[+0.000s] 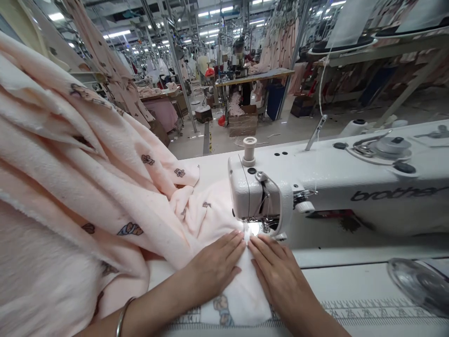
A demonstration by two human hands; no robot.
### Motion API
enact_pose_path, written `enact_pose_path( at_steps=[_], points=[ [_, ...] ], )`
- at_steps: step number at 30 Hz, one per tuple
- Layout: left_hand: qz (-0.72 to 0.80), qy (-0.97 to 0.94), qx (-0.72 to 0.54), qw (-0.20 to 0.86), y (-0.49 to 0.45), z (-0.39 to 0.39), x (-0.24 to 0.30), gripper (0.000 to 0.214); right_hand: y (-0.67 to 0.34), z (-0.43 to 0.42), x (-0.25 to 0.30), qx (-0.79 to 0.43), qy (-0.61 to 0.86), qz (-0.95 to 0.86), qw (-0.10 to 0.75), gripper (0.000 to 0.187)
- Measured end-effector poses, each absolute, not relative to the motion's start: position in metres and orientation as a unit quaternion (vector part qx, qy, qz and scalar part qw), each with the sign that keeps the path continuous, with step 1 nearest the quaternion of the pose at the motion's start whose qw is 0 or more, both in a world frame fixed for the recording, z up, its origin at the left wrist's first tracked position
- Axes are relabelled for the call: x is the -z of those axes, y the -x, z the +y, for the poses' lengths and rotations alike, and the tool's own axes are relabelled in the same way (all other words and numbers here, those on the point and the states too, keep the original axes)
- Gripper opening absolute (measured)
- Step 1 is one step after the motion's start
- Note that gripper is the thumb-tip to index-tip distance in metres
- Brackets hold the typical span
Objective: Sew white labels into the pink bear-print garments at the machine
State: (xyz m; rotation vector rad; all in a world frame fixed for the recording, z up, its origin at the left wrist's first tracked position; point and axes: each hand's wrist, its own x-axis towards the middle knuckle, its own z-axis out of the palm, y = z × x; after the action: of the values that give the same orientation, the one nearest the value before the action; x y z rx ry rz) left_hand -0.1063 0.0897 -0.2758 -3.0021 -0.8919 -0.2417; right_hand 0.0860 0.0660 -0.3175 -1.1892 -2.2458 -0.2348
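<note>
Pressing flat on the pink fabric, both hands were seen side by side just short of the sewing machine. The left hand was spread open, palm down, gripping nothing, with its fingertips nearly touching the presser foot. The right hand was laid flat in the same way, just beside it, fingers angled toward the foot. The foot was found straight ahead of both hands, about equally near to each. From under the palms the cloth ran forward beneath the foot and away to the left of the left hand, where its bulk was heaped high. A printed ruler on the table lay to the right of the right hand.
</note>
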Motion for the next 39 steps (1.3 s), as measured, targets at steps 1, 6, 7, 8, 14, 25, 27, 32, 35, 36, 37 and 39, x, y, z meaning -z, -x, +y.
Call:
enact_pose_path(
  at_steps=[1, 6, 7, 8, 14, 25, 27, 32, 35, 36, 37, 39],
  points=[
    [-0.285, 0.955, 0.078, -0.009, 0.106, 0.092, 0.275, 0.043, -0.086, 0.068, 0.317, 0.086, 0.448, -0.842, 0.288, 0.032],
    [-0.298, 0.951, 0.076, -0.038, 0.106, 0.098, 0.270, 0.042, -0.085, 0.071, 0.316, 0.071, 0.462, -0.836, 0.286, 0.032],
    [-0.301, 0.950, 0.076, -0.040, 0.106, 0.098, 0.270, 0.042, -0.085, 0.071, 0.316, 0.066, 0.464, -0.837, 0.284, 0.032],
    [-0.303, 0.949, 0.075, -0.040, 0.106, 0.098, 0.270, 0.042, -0.085, 0.072, 0.316, 0.063, 0.464, -0.838, 0.282, 0.032],
    [-0.310, 0.948, 0.050, -0.050, 0.108, 0.099, 0.271, 0.046, -0.087, 0.074, 0.320, 0.045, 0.467, -0.837, 0.280, 0.032],
    [-0.306, 0.950, 0.041, -0.048, 0.109, 0.105, 0.271, 0.045, -0.089, 0.072, 0.322, 0.034, 0.494, -0.829, 0.262, 0.036],
    [-0.302, 0.951, 0.052, -0.043, 0.110, 0.108, 0.271, 0.045, -0.089, 0.073, 0.322, 0.040, 0.500, -0.826, 0.256, 0.036],
    [-0.295, 0.952, 0.084, -0.019, 0.113, 0.121, 0.278, 0.042, -0.089, 0.075, 0.323, 0.043, 0.507, -0.822, 0.256, 0.036],
    [-0.299, 0.950, 0.092, -0.012, 0.114, 0.127, 0.283, 0.041, -0.088, 0.074, 0.324, 0.028, 0.513, -0.812, 0.276, 0.034],
    [-0.299, 0.949, 0.096, -0.014, 0.114, 0.127, 0.284, 0.040, -0.088, 0.073, 0.324, 0.024, 0.513, -0.811, 0.281, 0.034],
    [-0.299, 0.949, 0.100, -0.016, 0.114, 0.127, 0.285, 0.040, -0.088, 0.073, 0.324, 0.022, 0.512, -0.810, 0.284, 0.034],
    [-0.297, 0.949, 0.106, -0.020, 0.114, 0.127, 0.285, 0.040, -0.089, 0.071, 0.322, 0.026, 0.508, -0.811, 0.290, 0.035]
  ],
)
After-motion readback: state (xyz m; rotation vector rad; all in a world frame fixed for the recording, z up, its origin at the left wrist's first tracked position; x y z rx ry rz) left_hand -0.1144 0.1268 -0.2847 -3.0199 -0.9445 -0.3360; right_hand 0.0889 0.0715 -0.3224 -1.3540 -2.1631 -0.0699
